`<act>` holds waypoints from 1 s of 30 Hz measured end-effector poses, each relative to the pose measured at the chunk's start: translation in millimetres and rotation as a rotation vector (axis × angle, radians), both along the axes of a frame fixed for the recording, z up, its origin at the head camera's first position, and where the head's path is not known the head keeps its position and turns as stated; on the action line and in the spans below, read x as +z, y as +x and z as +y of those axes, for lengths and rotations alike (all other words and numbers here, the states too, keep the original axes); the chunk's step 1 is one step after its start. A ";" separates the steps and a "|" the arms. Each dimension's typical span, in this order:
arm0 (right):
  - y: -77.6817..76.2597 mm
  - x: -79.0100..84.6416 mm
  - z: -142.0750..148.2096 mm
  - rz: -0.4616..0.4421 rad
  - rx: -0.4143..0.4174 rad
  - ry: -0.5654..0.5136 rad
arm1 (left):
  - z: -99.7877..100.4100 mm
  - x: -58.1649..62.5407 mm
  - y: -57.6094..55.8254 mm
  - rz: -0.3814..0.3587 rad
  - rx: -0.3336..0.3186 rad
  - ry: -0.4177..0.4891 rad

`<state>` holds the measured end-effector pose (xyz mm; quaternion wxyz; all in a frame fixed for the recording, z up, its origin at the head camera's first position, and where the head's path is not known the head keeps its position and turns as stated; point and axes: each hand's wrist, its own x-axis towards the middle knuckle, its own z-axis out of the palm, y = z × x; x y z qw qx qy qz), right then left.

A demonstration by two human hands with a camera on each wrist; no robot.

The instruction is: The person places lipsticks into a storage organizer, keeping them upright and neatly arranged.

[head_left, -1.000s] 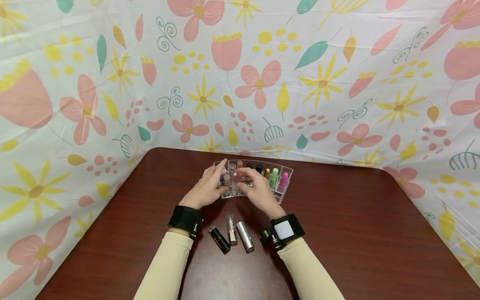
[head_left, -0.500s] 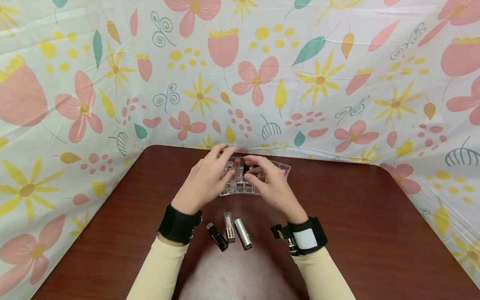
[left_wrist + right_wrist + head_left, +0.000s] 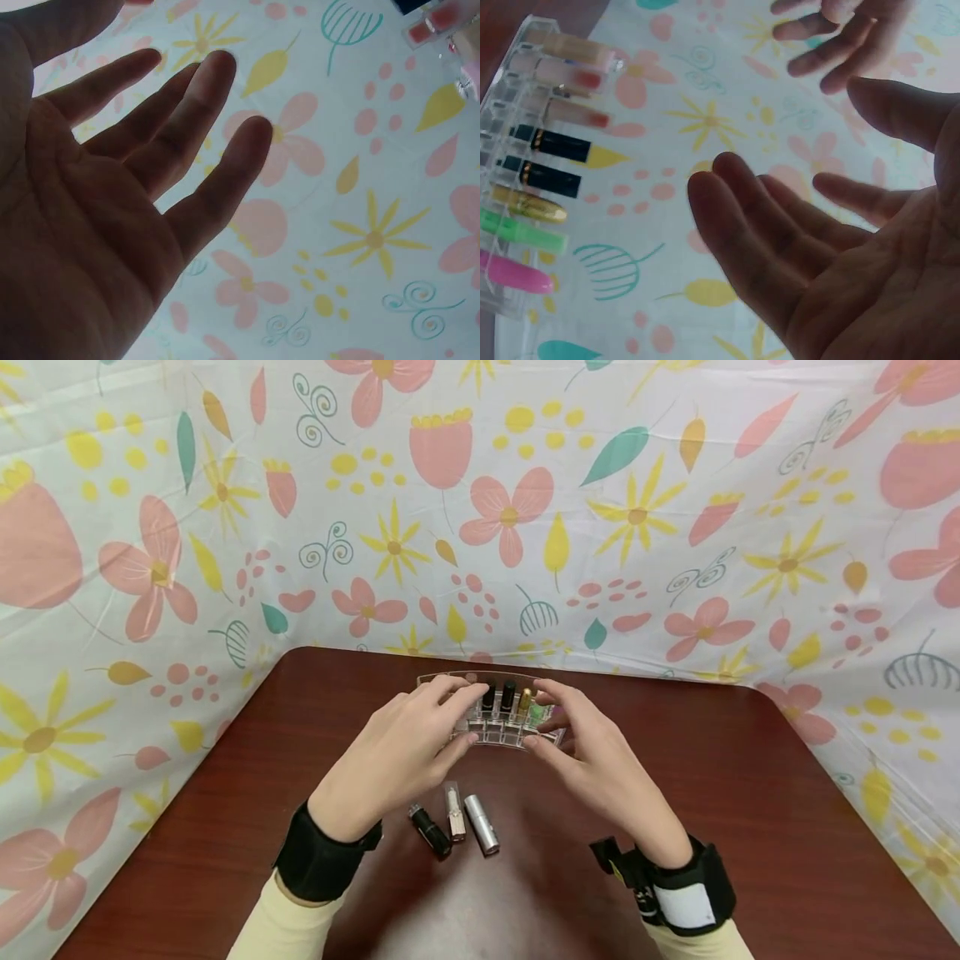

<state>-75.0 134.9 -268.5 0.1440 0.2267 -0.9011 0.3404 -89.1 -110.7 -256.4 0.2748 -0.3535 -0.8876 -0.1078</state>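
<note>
A clear acrylic lipstick organizer (image 3: 491, 732) stands near the table's far edge. Two black lipsticks (image 3: 559, 145), a gold lipstick (image 3: 532, 204), a green lipstick (image 3: 525, 230) and a magenta lipstick (image 3: 516, 273) stand in its back row, beside beige and reddish ones. My left hand (image 3: 397, 747) hovers in front of the organizer's left part, fingers relaxed, palm bare. My right hand (image 3: 600, 756) hovers before its right end, fingers gently bent and holding nothing. Both hands cover parts of the organizer in the head view.
Between my forearms lie a black lipstick tube (image 3: 430, 832), a clear-capped lipstick (image 3: 454, 812) and a silver tube (image 3: 482, 825) on the brown table (image 3: 750, 793). A flower-printed cloth (image 3: 510, 585) hangs behind and at the left.
Both hands have drawn back from the organizer toward me and spread apart. The three tubes on the table stay where they lay. The head view has shifted slightly.
</note>
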 end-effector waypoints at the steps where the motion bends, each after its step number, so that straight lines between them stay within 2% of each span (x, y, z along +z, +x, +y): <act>1: 1.4 0.8 -0.8 -0.001 -0.003 0.004 | -1.3 0.5 1.6 -0.006 0.001 -0.002; 7: 4.7 1.0 -10.9 -0.040 0.010 0.000 | -1.6 -0.4 3.1 -0.056 -0.019 -0.006; 12: 5.6 -5.0 -19.7 -0.101 -0.017 0.031 | 1.4 -4.8 0.0 -0.104 -0.026 -0.028; 16: 4.7 -19.8 -33.9 -0.200 -0.070 0.132 | 7.2 -16.7 -6.7 -0.261 -0.020 -0.095; 19: 3.0 -35.0 -45.9 -0.274 -0.101 0.218 | 14.4 -31.8 -15.2 -0.375 -0.016 -0.156; 22: -0.6 -51.7 -54.9 -0.328 -0.115 0.272 | 21.6 -47.5 -22.7 -0.450 -0.024 -0.194; 27: -5.7 -73.3 -63.7 -0.400 -0.112 0.321 | 31.4 -63.5 -27.8 -0.616 -0.006 -0.209; 30: -7.3 -81.4 -66.7 -0.427 -0.090 0.329 | 35.8 -69.0 -29.5 -0.675 0.009 -0.212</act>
